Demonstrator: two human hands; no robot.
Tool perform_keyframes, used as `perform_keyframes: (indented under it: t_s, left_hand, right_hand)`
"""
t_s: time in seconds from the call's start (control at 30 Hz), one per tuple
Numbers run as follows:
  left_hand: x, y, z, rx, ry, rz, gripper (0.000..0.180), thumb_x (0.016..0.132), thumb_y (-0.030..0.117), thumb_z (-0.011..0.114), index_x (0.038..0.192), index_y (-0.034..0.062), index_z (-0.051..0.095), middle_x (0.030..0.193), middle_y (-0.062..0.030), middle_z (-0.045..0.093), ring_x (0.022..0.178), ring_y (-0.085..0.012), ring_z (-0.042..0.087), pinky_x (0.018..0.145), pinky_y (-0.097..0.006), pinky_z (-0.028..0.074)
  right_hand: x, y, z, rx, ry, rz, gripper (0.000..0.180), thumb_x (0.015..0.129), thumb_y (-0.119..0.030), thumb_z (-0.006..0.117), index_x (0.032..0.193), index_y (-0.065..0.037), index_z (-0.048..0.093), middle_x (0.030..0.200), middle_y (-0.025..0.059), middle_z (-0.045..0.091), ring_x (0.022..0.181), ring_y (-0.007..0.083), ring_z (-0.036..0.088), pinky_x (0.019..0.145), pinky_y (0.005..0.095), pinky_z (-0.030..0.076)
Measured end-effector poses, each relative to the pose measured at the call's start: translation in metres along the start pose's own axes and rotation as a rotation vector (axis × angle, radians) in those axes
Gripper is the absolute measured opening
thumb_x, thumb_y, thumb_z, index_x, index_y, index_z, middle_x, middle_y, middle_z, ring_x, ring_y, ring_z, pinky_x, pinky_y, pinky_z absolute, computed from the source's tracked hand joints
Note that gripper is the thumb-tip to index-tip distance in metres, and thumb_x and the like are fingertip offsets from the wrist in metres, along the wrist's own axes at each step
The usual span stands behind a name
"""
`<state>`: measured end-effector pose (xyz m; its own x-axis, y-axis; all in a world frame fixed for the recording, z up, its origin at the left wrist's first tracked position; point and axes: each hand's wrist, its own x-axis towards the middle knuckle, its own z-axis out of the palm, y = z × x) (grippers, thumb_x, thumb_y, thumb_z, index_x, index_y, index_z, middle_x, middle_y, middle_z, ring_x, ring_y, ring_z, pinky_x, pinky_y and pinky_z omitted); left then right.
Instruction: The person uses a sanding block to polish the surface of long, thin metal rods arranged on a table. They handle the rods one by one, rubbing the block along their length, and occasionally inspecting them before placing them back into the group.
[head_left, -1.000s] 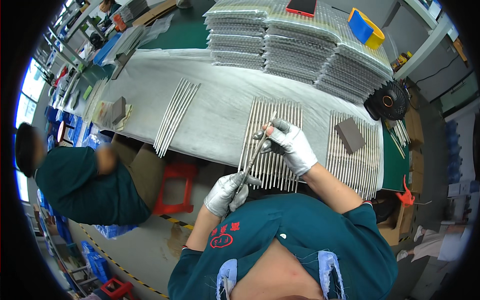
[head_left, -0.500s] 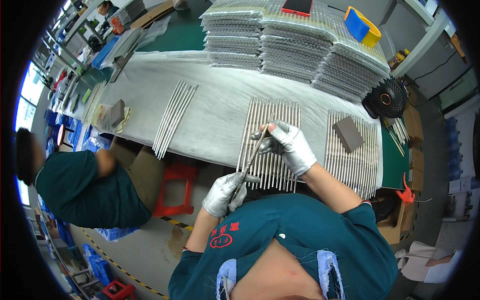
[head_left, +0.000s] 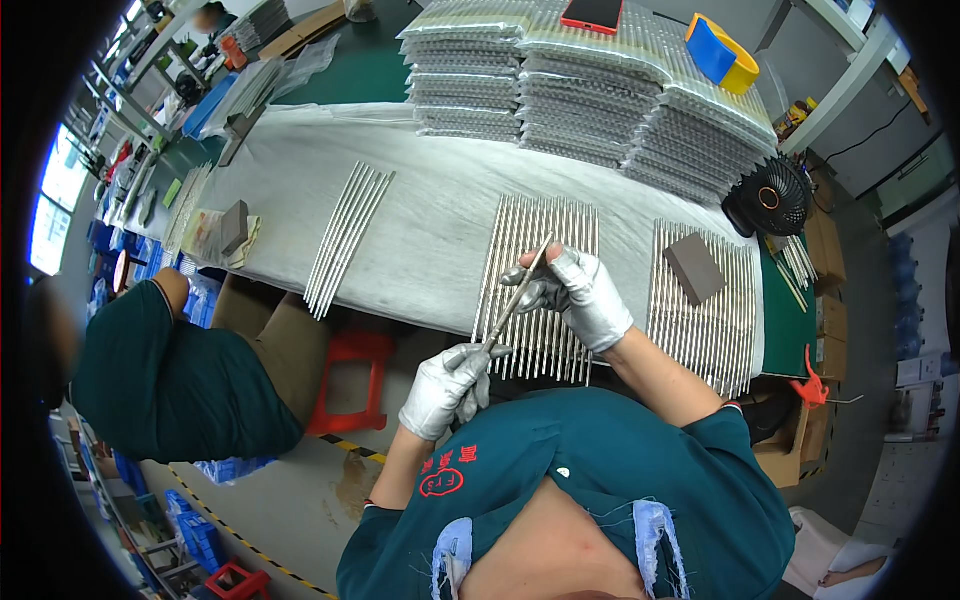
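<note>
A thin metal rod (head_left: pixel 520 295) runs slantwise between both my gloved hands. My left hand (head_left: pixel 447 387) grips its near end by the table's front edge. My right hand (head_left: pixel 580 292) pinches the rod near its far end, above a row of like metal rods (head_left: pixel 540 250) laid side by side on the white cloth (head_left: pixel 440 210). Both gloves are grey-white and smudged dark at the fingertips.
A second row of rods (head_left: pixel 710 320) lies to the right with a dark sanding block (head_left: pixel 695 268) on it. A loose bundle of rods (head_left: pixel 345 235) lies left. Stacked bagged rods (head_left: pixel 590 100) fill the back. A black fan (head_left: pixel 768 198) stands right. Another person in green (head_left: pixel 170 370) sits left by a red stool (head_left: pixel 350 380).
The rod stays held in both hands; my hands have shifted only slightly. The person on the left has leaned a little.
</note>
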<state>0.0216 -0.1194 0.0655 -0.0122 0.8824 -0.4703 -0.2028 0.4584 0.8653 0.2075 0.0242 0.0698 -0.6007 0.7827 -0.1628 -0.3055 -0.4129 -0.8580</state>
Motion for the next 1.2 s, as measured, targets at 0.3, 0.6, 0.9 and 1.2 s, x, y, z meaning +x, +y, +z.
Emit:
perform_keyframes:
  t_s: [0.3, 0.6, 0.9, 1.2]
  left_hand:
    - [0.001, -0.001, 0.001, 0.065, 0.05, 0.01, 0.034, 0.099, 0.029, 0.065, 0.119, 0.0019, 0.068, 0.062, -0.0017, 0.06, 0.044, -0.0051, 0.049, 0.041, -0.02, 0.037]
    - [0.008, -0.009, -0.007, 0.272, 0.003, 0.216, 0.033, 0.094, 0.022, 0.071, 0.117, -0.0008, 0.069, 0.073, -0.0075, 0.071, 0.054, -0.0105, 0.063, 0.05, -0.025, 0.051]
    - [0.03, 0.033, -0.015, 0.38, 0.398, 0.669, 0.018, 0.096, 0.013, 0.068, 0.108, -0.0006, 0.07, 0.078, -0.0065, 0.071, 0.07, -0.0089, 0.066, 0.065, -0.024, 0.051]
    - [0.113, 0.031, -0.064, 1.162, 0.427, 1.274, 0.034, 0.075, -0.004, 0.072, 0.105, 0.01, 0.064, 0.098, -0.0071, 0.072, 0.084, -0.0261, 0.069, 0.073, -0.037, 0.056]
  right_hand:
    - [0.001, 0.005, -0.003, -0.004, 0.03, -0.002, 0.049, 0.101, -0.047, 0.055, 0.108, 0.001, 0.067, 0.1, 0.0132, 0.073, 0.078, 0.0156, 0.071, 0.073, 0.0287, 0.058]
    - [-0.002, 0.01, -0.007, 0.01, 0.058, -0.034, 0.058, 0.098, -0.056, 0.054, 0.108, 0.0, 0.067, 0.094, 0.0122, 0.072, 0.078, 0.0155, 0.071, 0.073, 0.0299, 0.058]
    - [-0.03, -0.008, -0.025, -0.304, 0.117, -0.166, 0.047, 0.102, -0.038, 0.058, 0.13, 0.0, 0.059, 0.128, 0.0144, 0.066, 0.106, 0.0221, 0.067, 0.097, 0.0362, 0.052]
    - [-0.08, 0.02, -0.068, -1.657, 0.085, -0.248, 0.049, 0.087, -0.026, 0.069, 0.131, -0.004, 0.06, 0.141, 0.0156, 0.054, 0.138, 0.0336, 0.043, 0.118, 0.0505, 0.028]
